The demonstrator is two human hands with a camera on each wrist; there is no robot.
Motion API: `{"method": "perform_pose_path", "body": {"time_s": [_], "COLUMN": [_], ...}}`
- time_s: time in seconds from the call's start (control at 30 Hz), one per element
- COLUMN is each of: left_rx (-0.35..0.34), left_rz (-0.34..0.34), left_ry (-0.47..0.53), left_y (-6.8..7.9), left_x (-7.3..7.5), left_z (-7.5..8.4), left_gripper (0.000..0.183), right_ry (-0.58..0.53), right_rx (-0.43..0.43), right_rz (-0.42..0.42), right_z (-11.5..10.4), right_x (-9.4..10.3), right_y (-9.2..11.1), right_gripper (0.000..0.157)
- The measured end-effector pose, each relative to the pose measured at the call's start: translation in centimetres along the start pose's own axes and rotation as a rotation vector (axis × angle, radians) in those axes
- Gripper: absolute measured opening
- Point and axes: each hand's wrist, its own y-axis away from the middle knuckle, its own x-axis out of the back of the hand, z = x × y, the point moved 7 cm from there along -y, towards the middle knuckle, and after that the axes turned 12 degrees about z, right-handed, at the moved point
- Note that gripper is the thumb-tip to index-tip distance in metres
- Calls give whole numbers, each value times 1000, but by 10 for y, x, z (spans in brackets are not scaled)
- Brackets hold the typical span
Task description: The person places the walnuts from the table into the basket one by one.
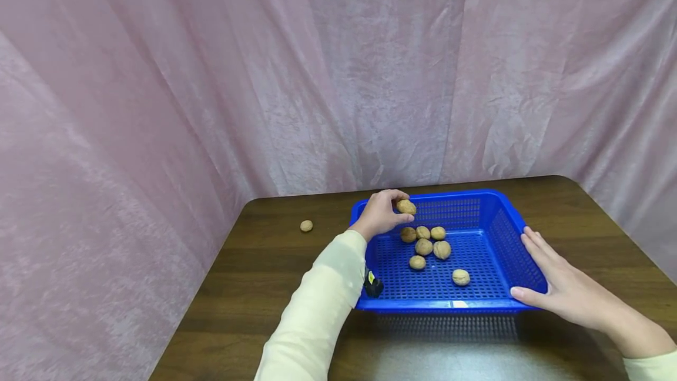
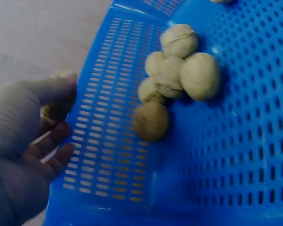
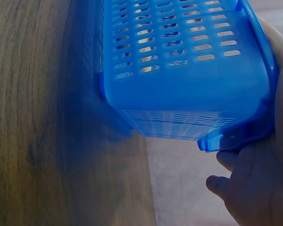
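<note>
My left hand [image 1: 382, 213] is over the back left part of a blue plastic basket [image 1: 497, 304]. Thumb and fingers pinch a walnut [image 1: 406, 207]; whether a second one is tucked behind it cannot be made out. In the left wrist view the held walnut [image 2: 59, 107] is partly covered by the fingers. Several walnuts [image 1: 442, 250] lie on the basket's perforated floor, mostly clustered left of the middle, with a pale walnut [image 1: 461, 277] apart near the front. At the front right corner my right hand [image 1: 563, 287] grips the rim, some fingers tucked beneath it in the right wrist view.
A lone walnut [image 1: 306, 226] lies on the brown wooden table [image 1: 254, 287], left of the basket. Behind the table hangs a pink curtain [image 1: 370, 75]. A small black device [image 1: 373, 284] sits at the left wrist, beside the basket's left wall.
</note>
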Motion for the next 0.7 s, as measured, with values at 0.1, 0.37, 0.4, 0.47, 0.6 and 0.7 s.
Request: {"method": "perform_pose_path", "body": {"time_s": [0.1,0.37,0.4,0.47,0.6,0.7], "left_rx": [26,-16,-22,-27,-21,-18], "left_rz": [-29,-143,-158,-188,-210,-208], "left_ry": [3,-93,-98,-104,-93,-83], "left_y": [4,6,6,7,8,9], "left_x": [-7,-25,-27,-31,-36,-36], "left_z": [-10,-12,-12,-13,-15,-14], "left_gripper": [48,47,48,47,43,37], "right_ry": [11,11,10,4,3,7], "right_rx": [11,7,4,-4,-3,5], "right_rz": [2,10,10,9,15,21], "right_z": [1,7,8,9,10,10], "right_x": [-1,1,0,-1,-2,-2], "right_y": [-1,1,2,3,3,2], "right_gripper": [100,99,99,99,99,99]}}
